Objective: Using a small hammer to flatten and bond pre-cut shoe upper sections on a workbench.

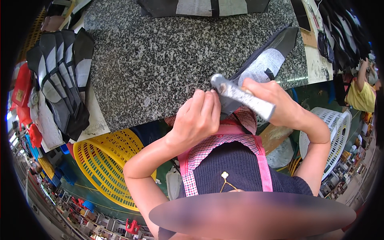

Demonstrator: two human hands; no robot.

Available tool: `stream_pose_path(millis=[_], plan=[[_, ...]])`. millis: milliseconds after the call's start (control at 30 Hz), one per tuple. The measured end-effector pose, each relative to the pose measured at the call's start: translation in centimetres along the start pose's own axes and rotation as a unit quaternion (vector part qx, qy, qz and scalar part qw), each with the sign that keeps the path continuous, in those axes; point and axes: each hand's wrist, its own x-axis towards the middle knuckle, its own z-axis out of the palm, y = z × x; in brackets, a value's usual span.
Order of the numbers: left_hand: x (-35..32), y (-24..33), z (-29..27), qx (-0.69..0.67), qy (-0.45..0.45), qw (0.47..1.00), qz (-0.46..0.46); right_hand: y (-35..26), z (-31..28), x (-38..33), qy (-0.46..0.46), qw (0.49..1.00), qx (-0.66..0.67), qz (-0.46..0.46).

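Observation:
My right hand [278, 100] is wrapped round a hammer whose worn silver metal head [246, 98] slants over the near edge of the stone slab. The fingers of my left hand [200, 112] are bunched together at the edge of a dark flat piece [285, 43] with a pale grey patch [264, 66]. This piece lies slantwise on the slab's right side, and its near end hangs toward my apron. The hammer's rounded end is right beside my left fingertips. My right hand and the hammer hide part of the piece.
The speckled granite slab [160, 60] lies before me. A fanned stack of dark pieces with grey patches [64, 76] is at the left, and similar pieces [196, 7] lie at the far edge. Below stand a yellow basket [90, 160] and a white basket [340, 132]. Another person [362, 94] is far right.

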Motion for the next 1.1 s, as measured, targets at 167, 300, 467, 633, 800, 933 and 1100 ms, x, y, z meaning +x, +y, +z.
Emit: stream_pose_path(millis=[167, 300, 467, 633, 800, 933, 1100], plan=[[-0.1, 0.5, -0.1, -0.046, 0.03, 0.998, -0.024, -0.2, 0.5, -0.3, -0.011, 1.0, -0.003, 0.007], [-0.2, 3.1, 2.0, -0.104, 0.054, 0.993, -0.009, -0.4, -0.3, 0.4, -0.004, 1.0, 0.02, 0.024], [-1.0, 3.4, 2.3, -0.002, 0.035, 0.999, 0.014, -1.1, -0.1, 0.4, 0.0, 0.999, 0.025, -0.042], [0.9, 2.7, 1.9, -0.041, 0.02, 0.996, -0.071, 2.2, 1.0, 0.7, 0.129, 0.989, 0.059, -0.042], [0.2, -4.7, -6.7, -0.291, 0.149, 0.903, -0.279, 3.4, -3.8, -4.0, 0.388, 0.827, 0.403, 0.061], [-4.5, -10.3, -9.2, 0.148, 0.331, 0.872, -0.33, 4.4, -6.4, -4.8, 0.443, 0.795, 0.414, -0.017], [-13.7, -18.6, -6.6, 0.414, -0.05, 0.825, -0.381, 5.0, -7.2, -2.3, 0.38, 0.864, 0.325, 0.056]])
